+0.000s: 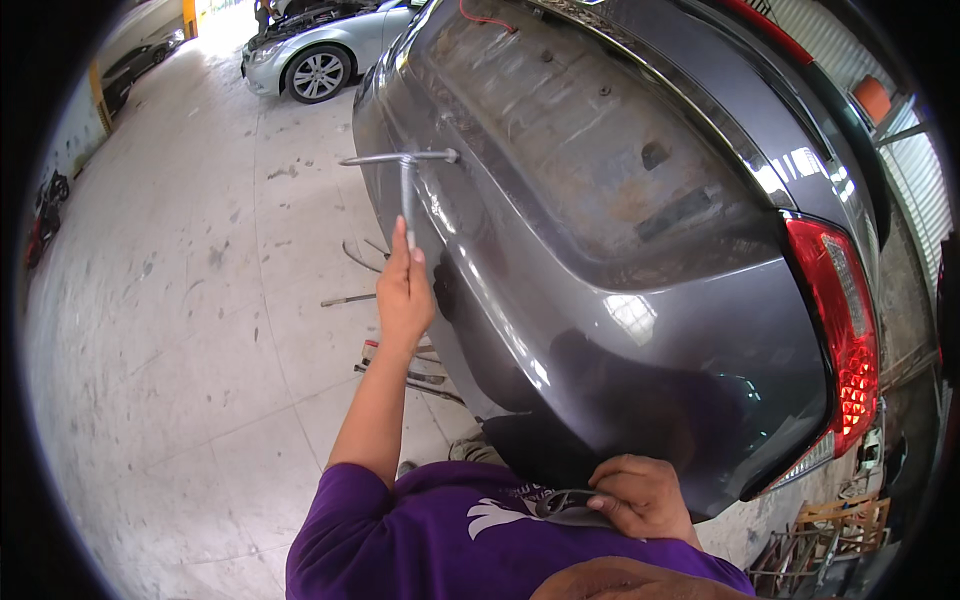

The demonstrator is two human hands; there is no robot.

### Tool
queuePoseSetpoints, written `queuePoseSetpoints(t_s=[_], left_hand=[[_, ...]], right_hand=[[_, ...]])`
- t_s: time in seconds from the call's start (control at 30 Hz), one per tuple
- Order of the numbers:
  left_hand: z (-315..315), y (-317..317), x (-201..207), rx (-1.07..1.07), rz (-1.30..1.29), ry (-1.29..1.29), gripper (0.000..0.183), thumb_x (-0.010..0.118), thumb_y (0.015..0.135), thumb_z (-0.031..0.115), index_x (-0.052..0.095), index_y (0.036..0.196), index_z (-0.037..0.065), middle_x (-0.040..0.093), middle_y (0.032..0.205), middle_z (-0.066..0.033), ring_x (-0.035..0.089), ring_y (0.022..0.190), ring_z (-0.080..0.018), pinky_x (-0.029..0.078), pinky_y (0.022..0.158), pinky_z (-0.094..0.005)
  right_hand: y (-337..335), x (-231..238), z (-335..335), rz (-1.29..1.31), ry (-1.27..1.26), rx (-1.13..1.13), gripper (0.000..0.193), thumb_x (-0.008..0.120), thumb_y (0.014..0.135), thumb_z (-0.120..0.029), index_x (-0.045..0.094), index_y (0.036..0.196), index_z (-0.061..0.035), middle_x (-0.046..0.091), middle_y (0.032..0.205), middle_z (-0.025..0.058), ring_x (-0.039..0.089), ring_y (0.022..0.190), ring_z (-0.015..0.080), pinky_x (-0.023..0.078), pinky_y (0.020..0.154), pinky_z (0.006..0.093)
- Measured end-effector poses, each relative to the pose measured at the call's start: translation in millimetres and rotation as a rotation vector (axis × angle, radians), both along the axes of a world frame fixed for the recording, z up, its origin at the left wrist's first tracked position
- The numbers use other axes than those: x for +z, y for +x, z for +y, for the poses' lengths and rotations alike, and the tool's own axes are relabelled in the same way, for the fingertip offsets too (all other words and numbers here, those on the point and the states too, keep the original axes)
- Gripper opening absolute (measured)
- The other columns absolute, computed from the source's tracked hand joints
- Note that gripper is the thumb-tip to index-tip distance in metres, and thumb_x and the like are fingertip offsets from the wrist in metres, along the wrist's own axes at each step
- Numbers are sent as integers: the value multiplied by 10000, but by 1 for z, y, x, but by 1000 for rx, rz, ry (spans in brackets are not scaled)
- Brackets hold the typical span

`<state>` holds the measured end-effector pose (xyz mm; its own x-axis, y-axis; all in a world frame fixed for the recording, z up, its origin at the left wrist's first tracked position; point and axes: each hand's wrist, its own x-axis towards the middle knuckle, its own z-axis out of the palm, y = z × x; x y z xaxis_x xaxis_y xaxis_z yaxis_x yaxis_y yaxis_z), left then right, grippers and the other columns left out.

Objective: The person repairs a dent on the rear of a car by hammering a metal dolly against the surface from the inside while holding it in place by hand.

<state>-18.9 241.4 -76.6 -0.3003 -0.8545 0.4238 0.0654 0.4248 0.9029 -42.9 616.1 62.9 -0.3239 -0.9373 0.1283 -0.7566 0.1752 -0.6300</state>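
Head view: left hand [406, 297] grips a hammer [408, 188] low on its handle, apparently for reach; right hand [642, 494] clasps a dark curved rod [568, 493].

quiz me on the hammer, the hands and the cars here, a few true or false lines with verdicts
1. The left hand holds a hammer by its handle. True.

2. The hammer's head lies against the tail light. False: it is well away from the red tail light, out by the other side of the dark grey bodywork.

3. The right hand is lower in the picture than the left. True.

4. The person's shirt is yellow. False: the shirt is purple with a white print.

5. The silver car has its engine bay closed. False: the bay is open.
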Motion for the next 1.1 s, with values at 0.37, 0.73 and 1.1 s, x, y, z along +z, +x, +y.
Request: queuePoseSetpoints(t_s=[0.37, 0.73, 1.1], left_hand=[[3, -1, 0, -23, 154, 102, 512, 475, 1069, 176, 387, 1562, 71, 440, 721, 59, 380, 639, -35, 373, 614, -197], [-8, 2, -19, -104, 84, 16, 489, 485, 1067, 175, 425, 1546, 91, 460, 966, -16, 447, 789, -62, 384, 722, -218], [-3, 1, 2, -6, 104, 95, 491, 485, 1070, 181, 424, 1549, 95, 479, 750, 39, 400, 648, -25, 382, 597, -200]], right_hand=[[-1, -1, 0, -2, 2, 3, 165, 794, 821, -156, 694, 811, -26, 694, 884, 83, 683, 727, 250, 546, 634, 345], [0, 0, 0, -7, 3, 5, 153, 791, 816, -145, 695, 818, -26, 693, 882, 78, 685, 739, 247, 548, 645, 350], [1, 1, -1, 5, 8, 0, 158, 790, 815, -149, 696, 812, -22, 698, 893, 82, 687, 744, 256, 552, 651, 356]])
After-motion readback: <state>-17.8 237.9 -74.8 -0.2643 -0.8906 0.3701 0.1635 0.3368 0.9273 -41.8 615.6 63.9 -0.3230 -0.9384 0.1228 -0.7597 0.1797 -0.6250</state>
